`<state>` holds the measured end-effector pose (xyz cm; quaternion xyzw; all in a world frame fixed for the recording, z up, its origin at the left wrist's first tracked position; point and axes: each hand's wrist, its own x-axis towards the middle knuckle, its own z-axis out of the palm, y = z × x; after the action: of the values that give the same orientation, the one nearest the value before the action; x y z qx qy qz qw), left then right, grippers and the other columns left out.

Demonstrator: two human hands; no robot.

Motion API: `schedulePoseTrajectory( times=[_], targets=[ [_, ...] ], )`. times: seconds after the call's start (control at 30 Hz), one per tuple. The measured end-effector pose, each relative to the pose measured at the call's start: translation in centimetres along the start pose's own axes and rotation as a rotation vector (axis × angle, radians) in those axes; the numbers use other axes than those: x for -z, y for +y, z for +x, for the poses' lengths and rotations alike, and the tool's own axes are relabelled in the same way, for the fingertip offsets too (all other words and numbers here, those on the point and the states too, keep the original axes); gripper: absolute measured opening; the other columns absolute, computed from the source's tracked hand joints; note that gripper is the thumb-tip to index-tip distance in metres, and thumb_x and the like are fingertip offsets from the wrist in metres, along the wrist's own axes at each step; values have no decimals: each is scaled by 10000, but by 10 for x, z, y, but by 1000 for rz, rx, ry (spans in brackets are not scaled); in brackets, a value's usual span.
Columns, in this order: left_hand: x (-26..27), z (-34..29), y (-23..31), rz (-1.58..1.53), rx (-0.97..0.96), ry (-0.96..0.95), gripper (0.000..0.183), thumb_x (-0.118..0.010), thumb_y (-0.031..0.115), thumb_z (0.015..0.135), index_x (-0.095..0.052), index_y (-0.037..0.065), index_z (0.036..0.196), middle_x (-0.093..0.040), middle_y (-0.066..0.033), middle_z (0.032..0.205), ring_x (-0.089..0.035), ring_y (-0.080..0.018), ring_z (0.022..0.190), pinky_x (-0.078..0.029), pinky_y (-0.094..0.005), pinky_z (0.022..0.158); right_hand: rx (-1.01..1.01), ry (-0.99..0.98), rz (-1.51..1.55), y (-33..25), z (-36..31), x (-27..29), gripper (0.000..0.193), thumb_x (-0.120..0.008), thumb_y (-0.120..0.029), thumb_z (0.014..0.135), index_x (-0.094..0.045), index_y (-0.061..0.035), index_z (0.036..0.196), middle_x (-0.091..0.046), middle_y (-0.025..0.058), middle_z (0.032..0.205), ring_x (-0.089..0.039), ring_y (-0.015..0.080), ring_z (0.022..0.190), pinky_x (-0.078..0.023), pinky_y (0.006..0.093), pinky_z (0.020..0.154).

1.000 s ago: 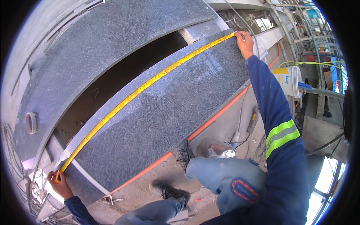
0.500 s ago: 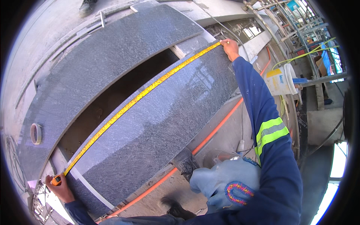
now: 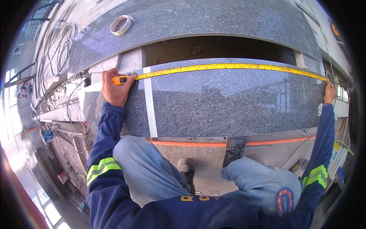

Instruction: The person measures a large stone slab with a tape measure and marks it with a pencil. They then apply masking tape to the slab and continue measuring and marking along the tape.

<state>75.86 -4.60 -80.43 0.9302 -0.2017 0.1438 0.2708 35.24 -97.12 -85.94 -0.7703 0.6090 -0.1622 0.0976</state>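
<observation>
My left hand is closed round the orange case of a tape measure at the left end of a dark speckled stone slab. The yellow blade runs out along the slab's far edge. At the right end, my right hand pinches the tip of the blade; the fingers are partly hidden. A white strip crosses the slab near my left hand. Beyond a dark gap lies a second stone slab, with a roll of pale tape on it.
An orange hose runs along the slab's near side, by my shoes. Tangled cables lie at the far left. A white bucket stands near my right forearm.
My view has swung left, so the slab now lies nearly level across it. Both hands keep hold of the tape measure's two ends, with the blade still stretched between them.
</observation>
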Motion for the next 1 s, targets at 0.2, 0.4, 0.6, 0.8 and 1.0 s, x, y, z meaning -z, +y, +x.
schedulePoseTrajectory(
  times=[0.2, 0.4, 0.6, 0.8, 1.0],
  targets=[
    [-5, 6, 13, -9, 266, 37, 799, -945, 333, 637, -522, -10, 1222, -601, -162, 1096, -595, -296, 1049, -492, -409, 917, -2, 93, -107, -9, -13, -5, 650, -543, -622, 917, -684, -75, 1238, -655, 213, 1259, -588, 382, 1213, -430, 433, 1016],
    [-7, 6, 14, -102, 381, -10, 878, -957, 339, 626, -482, -8, 1278, -589, -154, 1104, -612, -273, 969, -519, -399, 870, 18, 214, -141, -32, -39, 13, 638, -520, -596, 941, -687, -44, 1214, -676, 189, 1219, -609, 363, 1183, -454, 434, 977],
    [-11, 7, 7, -259, 419, -1, 921, -967, 301, 617, -434, 6, 1307, -573, -131, 1074, -606, -230, 908, -537, -381, 834, 440, 167, 612, -213, -207, 0, 496, -417, -436, 1049, -677, -68, 1255, -679, 50, 1057, -542, 119, 840, -450, 256, 765],
    [-12, 6, 3, -243, 413, 1, 892, -963, 281, 619, -447, 12, 1295, -570, -151, 1091, -608, -242, 915, -526, -385, 854, 838, -745, 1063, -428, -495, -37, 165, -637, -216, 967, -699, -75, 1028, -663, 26, 902, -603, 73, 756, -502, 232, 662],
    [-10, 10, 5, -220, 391, -8, 869, -961, 272, 605, -471, 2, 1269, -574, -183, 1118, -615, -280, 955, -515, -395, 872, 1033, -986, 922, -530, -576, -46, 221, -707, -239, 885, -696, -19, 860, -676, 35, 767, -618, 111, 729, -491, 284, 671]
  ],
)
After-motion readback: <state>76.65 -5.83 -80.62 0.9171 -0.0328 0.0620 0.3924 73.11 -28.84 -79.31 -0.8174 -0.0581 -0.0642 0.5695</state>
